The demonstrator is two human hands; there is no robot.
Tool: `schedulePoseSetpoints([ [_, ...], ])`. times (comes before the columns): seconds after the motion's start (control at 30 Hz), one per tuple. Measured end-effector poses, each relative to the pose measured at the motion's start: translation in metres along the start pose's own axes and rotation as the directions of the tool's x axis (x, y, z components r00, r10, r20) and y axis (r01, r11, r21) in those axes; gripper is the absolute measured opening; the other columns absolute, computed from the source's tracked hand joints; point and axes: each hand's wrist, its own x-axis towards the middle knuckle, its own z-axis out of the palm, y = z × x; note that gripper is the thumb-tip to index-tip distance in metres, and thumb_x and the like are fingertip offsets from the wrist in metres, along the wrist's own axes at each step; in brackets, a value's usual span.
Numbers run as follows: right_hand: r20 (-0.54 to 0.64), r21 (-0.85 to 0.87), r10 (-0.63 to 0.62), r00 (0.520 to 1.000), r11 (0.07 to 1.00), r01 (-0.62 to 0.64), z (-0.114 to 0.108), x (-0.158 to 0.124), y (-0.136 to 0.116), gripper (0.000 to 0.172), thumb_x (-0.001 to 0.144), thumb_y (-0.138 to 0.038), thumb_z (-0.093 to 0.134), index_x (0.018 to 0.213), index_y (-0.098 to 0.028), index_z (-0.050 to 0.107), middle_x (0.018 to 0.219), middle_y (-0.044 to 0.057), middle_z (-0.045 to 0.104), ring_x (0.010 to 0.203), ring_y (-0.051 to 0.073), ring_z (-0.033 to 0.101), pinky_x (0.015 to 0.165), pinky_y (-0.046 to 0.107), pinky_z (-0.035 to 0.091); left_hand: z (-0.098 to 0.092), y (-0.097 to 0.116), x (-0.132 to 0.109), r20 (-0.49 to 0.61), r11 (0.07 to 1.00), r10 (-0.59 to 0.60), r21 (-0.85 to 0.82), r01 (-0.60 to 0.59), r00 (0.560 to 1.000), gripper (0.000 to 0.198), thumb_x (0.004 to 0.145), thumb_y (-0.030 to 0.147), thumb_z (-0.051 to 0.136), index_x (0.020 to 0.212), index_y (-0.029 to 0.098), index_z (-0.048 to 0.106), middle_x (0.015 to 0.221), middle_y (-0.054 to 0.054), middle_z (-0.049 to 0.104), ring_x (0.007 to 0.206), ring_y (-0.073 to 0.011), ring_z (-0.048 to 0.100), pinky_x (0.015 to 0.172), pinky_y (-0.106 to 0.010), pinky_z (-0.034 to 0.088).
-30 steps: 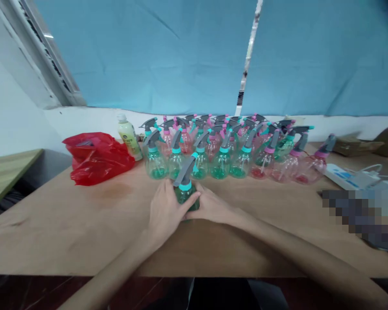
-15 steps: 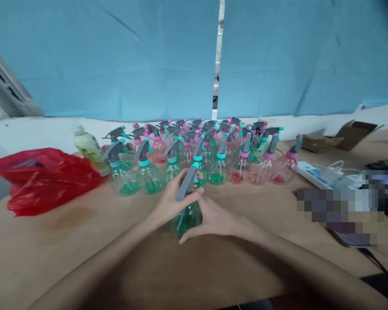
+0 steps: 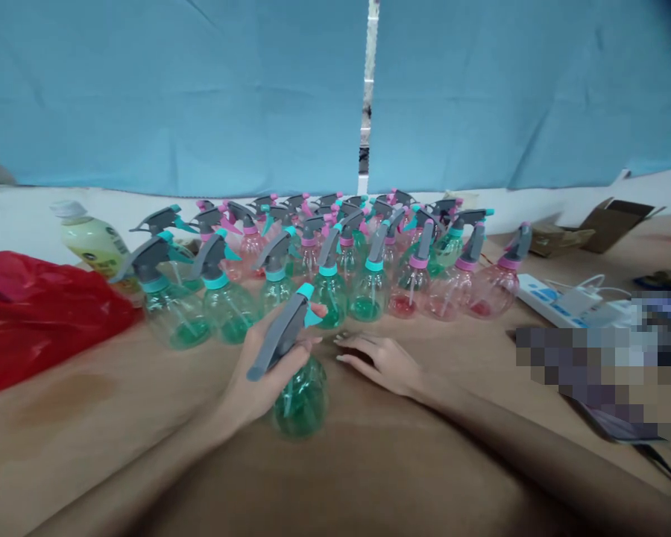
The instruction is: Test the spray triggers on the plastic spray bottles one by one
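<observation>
My left hand (image 3: 265,365) is wrapped round the neck of a green spray bottle (image 3: 300,403) with a grey trigger head and a turquoise nozzle. The bottle leans a little, its head pointing up and to the right. Just right of it, my right hand (image 3: 383,362) holds nothing, fingers stretched out low over the tabletop and apart from the bottle. Beyond both hands stand rows of similar spray bottles, green ones (image 3: 224,309) with turquoise collars on the left and pink ones (image 3: 405,294) with pink collars on the right.
On the left lies a red plastic bag (image 3: 45,321), with a pale yellow-green drink bottle (image 3: 92,242) behind it. To the right are a white power strip (image 3: 548,298) with plugs, an open cardboard box (image 3: 609,227) and a blurred-out flat device. Blue sheeting (image 3: 201,97) covers the wall.
My right hand has let go of the spray bottle's body and moved to the right. My left hand, still gripping the bottle, has shifted left. The view has turned slightly.
</observation>
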Motion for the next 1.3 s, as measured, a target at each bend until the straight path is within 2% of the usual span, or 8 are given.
schedulePoseSetpoints([
  [0.23, -0.002, -0.051, -0.064, 0.998, 0.997, 0.064, 0.008, -0.003, -0.003, 0.03, 0.092, -0.025, 0.044, 0.117, -0.019, 0.057, 0.119, 0.005, 0.063, 0.113, 0.017, 0.055, 0.1, 0.036, 0.043, -0.001, 0.002, -0.002, -0.013, 0.992, 0.021, 0.126, -0.02, 1.0, 0.027, 0.077, 0.029, 0.048, 0.101, 0.026, 0.06, 0.068, 0.002, 0.061, 0.064, -0.0175, 0.06, 0.061, -0.031, 0.051],
  [0.3, 0.01, -0.076, -0.058, 0.998, 0.995, 0.059, 0.009, -0.003, -0.002, 0.03, 0.091, -0.024, 0.044, 0.117, -0.018, 0.058, 0.121, 0.006, 0.062, 0.115, 0.017, 0.054, 0.101, 0.035, 0.043, -0.001, 0.007, 0.0, -0.002, 0.989, 0.044, 0.143, -0.043, 0.999, 0.023, 0.075, 0.027, 0.047, 0.094, 0.025, 0.061, 0.066, 0.002, 0.06, 0.06, -0.0168, 0.057, 0.06, -0.031, 0.049],
  [0.4, 0.03, -0.104, -0.07, 0.997, 0.992, 0.073, 0.009, -0.003, 0.0, 0.031, 0.092, -0.024, 0.043, 0.118, -0.018, 0.057, 0.122, 0.006, 0.061, 0.118, 0.018, 0.052, 0.101, 0.037, 0.042, -0.003, 0.013, 0.003, 0.0, 0.984, 0.101, 0.149, -0.1, 0.995, 0.016, 0.073, 0.025, 0.046, 0.082, 0.023, 0.058, 0.074, -0.001, 0.062, 0.066, -0.0179, 0.058, 0.064, -0.033, 0.049],
  [0.53, 0.028, -0.123, -0.053, 0.998, 0.991, 0.056, 0.01, -0.002, -0.001, 0.033, 0.092, -0.027, 0.042, 0.122, -0.019, 0.053, 0.12, 0.008, 0.061, 0.116, 0.02, 0.054, 0.097, 0.04, 0.046, -0.006, 0.015, 0.002, 0.05, 0.981, 0.083, 0.17, -0.091, 0.995, 0.014, 0.073, 0.031, 0.045, 0.077, 0.024, 0.056, 0.067, 0.0, 0.057, 0.057, -0.0163, 0.052, 0.057, -0.032, 0.047],
  [0.7, 0.041, -0.173, -0.04, 0.998, 0.984, 0.047, 0.01, -0.004, -0.003, 0.037, 0.092, -0.027, 0.041, 0.126, -0.015, 0.048, 0.121, 0.012, 0.06, 0.114, 0.022, 0.055, 0.094, 0.042, 0.048, -0.003, 0.011, 0.0, 0.059, 0.976, 0.093, 0.192, -0.102, 0.994, 0.021, 0.075, 0.029, 0.047, 0.093, 0.026, 0.058, 0.062, 0.002, 0.053, 0.052, -0.0143, 0.049, 0.058, -0.031, 0.048],
  [0.87, 0.051, -0.161, -0.049, 0.997, 0.985, 0.057, 0.009, -0.004, -0.003, 0.033, 0.092, -0.027, 0.041, 0.123, -0.019, 0.051, 0.12, 0.009, 0.061, 0.116, 0.021, 0.053, 0.097, 0.043, 0.046, 0.001, 0.007, -0.001, 0.032, 0.983, 0.109, 0.148, -0.113, 0.994, 0.031, 0.076, 0.024, 0.049, 0.106, 0.025, 0.056, 0.077, 0.0, 0.059, 0.068, -0.0161, 0.059, 0.066, -0.03, 0.051],
  [1.13, 0.055, -0.145, -0.058, 0.997, 0.987, 0.065, 0.009, -0.005, -0.002, 0.032, 0.092, -0.025, 0.042, 0.12, -0.018, 0.054, 0.122, 0.008, 0.06, 0.117, 0.02, 0.052, 0.1, 0.041, 0.044, 0.001, 0.013, -0.001, 0.047, 0.985, 0.113, 0.127, -0.118, 0.993, 0.034, 0.074, 0.023, 0.048, 0.106, 0.024, 0.057, 0.071, 0.001, 0.058, 0.063, -0.0147, 0.059, 0.068, -0.03, 0.053],
  [1.3, 0.064, -0.111, -0.063, 0.996, 0.991, 0.07, 0.009, -0.005, -0.002, 0.033, 0.092, -0.023, 0.041, 0.121, -0.02, 0.055, 0.124, 0.007, 0.059, 0.121, 0.019, 0.049, 0.103, 0.042, 0.04, 0.002, 0.012, 0.0, 0.039, 0.985, 0.086, 0.148, -0.091, 0.996, 0.034, 0.073, 0.025, 0.048, 0.106, 0.025, 0.058, 0.077, 0.0, 0.061, 0.065, -0.0164, 0.061, 0.07, -0.032, 0.054],
])
